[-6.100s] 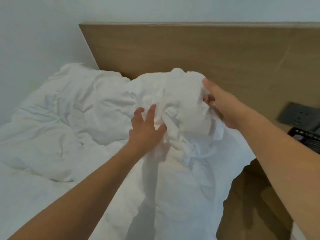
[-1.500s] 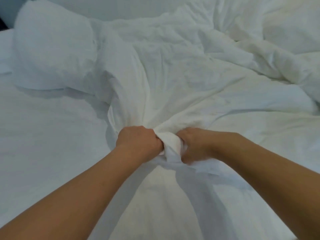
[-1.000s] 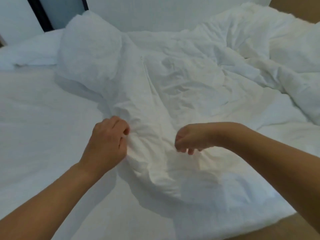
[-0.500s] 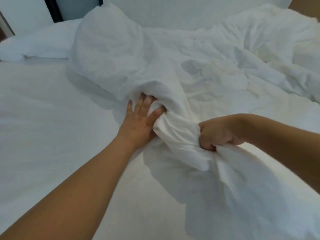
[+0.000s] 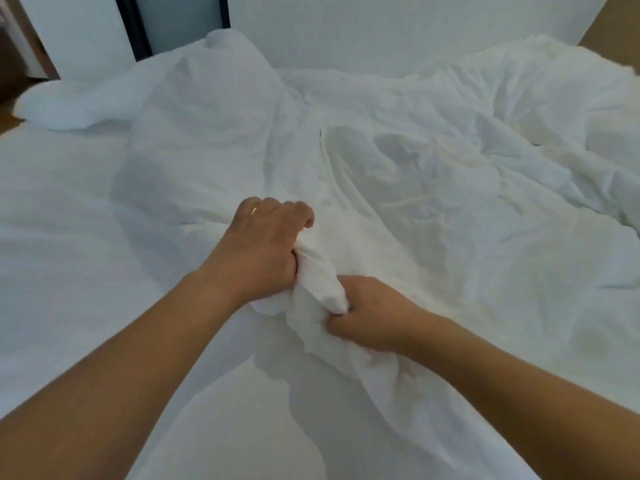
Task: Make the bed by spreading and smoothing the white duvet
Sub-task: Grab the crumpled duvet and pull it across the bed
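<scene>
Duvet bunched in both hands

Duvet (image 5: pixel 398 174), white, soft and heavily creased, lies heaped across the bed (image 5: pixel 59 237) with no writing visible. Left hand (image 5: pixel 263 251) and right hand (image 5: pixel 374 317) each clamp their grip on one gathered fold near the bed's middle, fingers curled tightly into the cloth, fists nearly touching.

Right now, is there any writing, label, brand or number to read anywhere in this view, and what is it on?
None: no text shows on anything in view.
The crumpled white fabric duvet, gripped by the left hand and the right hand, shows no tag or print.
The plain white pillow and the flat white bed sheet are unmarked too.
</scene>
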`<action>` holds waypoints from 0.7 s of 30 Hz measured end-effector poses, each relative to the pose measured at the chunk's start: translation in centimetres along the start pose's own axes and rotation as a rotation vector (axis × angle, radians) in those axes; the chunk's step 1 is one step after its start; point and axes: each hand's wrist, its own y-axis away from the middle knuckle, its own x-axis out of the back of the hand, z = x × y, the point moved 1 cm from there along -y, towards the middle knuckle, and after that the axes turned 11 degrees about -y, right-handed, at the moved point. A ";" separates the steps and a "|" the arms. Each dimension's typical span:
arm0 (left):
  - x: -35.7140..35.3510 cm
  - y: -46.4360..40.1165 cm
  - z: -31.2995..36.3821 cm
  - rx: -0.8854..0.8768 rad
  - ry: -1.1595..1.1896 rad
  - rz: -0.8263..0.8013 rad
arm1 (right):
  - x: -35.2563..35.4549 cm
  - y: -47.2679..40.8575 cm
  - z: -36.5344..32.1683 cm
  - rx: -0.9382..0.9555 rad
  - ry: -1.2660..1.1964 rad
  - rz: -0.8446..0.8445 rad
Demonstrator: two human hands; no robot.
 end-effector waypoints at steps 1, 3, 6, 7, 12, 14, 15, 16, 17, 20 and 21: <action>-0.7 1.8 0.2 0.029 0.031 0.100 | 0.0 -0.2 0.6 -0.010 -0.132 0.043; -2.5 5.2 0.7 0.171 0.052 0.180 | 1.6 -0.1 1.1 -0.082 -0.523 0.090; -4.6 7.8 2.4 0.325 0.025 0.127 | 5.0 1.5 1.9 -0.233 -1.033 -0.008; -4.9 7.6 3.0 0.376 0.027 0.107 | 6.0 2.1 1.8 -0.283 -1.056 -0.047; -5.1 1.1 3.2 0.531 0.275 0.097 | 8.4 2.9 2.7 -0.558 -0.371 0.104; -4.1 -1.2 2.5 0.468 0.209 0.087 | 8.2 1.6 2.5 -0.445 0.117 0.325; -3.1 -2.1 2.1 0.427 0.123 0.055 | 7.8 1.7 1.5 -0.282 0.231 0.427; -2.0 -2.9 1.8 0.379 0.023 0.014 | 7.2 1.7 0.3 -0.095 0.266 0.465; -0.9 -3.6 1.4 0.335 -0.066 -0.026 | 6.4 1.6 -0.7 0.030 0.266 0.428; 2.5 -4.1 0.3 0.252 -0.114 -0.093 | 4.1 0.3 -2.5 -0.012 -0.059 0.208; 3.0 -3.5 0.1 0.224 -0.072 -0.055 | 3.6 -0.4 -2.3 -0.064 -0.226 0.213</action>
